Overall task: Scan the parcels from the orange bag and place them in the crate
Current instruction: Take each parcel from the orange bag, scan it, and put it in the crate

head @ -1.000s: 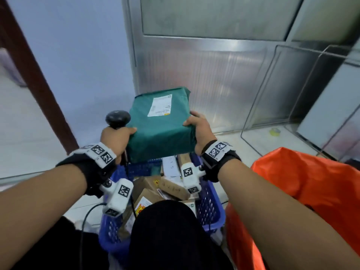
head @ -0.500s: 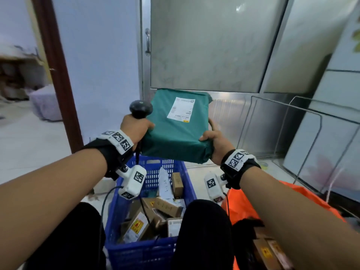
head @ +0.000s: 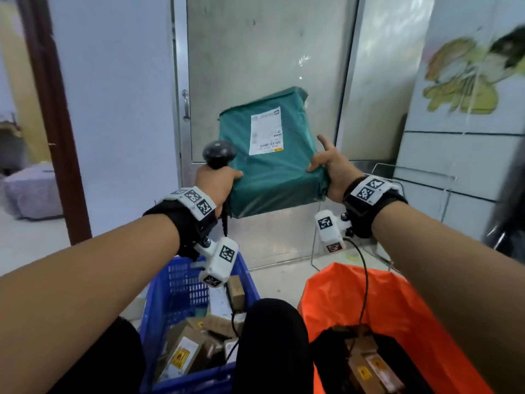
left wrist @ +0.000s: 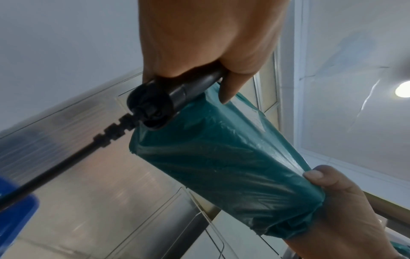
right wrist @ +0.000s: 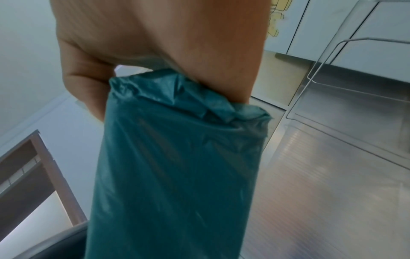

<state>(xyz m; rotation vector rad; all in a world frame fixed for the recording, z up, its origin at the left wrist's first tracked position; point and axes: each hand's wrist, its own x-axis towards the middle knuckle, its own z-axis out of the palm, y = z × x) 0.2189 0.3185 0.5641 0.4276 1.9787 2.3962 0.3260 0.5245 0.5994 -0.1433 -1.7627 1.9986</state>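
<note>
Here, a green parcel [head: 270, 155] is held up, label facing the camera.
Left hand [head: 217, 182] grips the scanner [head: 218, 153] (thumb on parcel); right hand [head: 331, 170] clasps its other edge.

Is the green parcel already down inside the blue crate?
No. Both the left hand and right hand hold the green parcel up in the air, well above the blue crate.

Both arms raised forward, left hand [head: 217, 182] and right hand [head: 331, 169] curled.
</note>
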